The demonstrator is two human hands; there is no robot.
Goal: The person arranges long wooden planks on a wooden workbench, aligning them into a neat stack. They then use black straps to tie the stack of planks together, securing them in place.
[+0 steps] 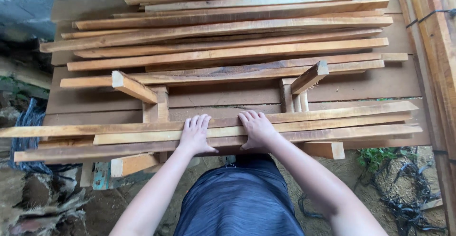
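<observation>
Soft, even daylight, faint shadows, sharp centre, slight bending at the edges.

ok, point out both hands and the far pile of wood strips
left hand (195,135), head view, back of the hand, flat on the near strips
right hand (257,131), head view, back of the hand
far pile of wood strips (228,39), head view, middle strip
</observation>
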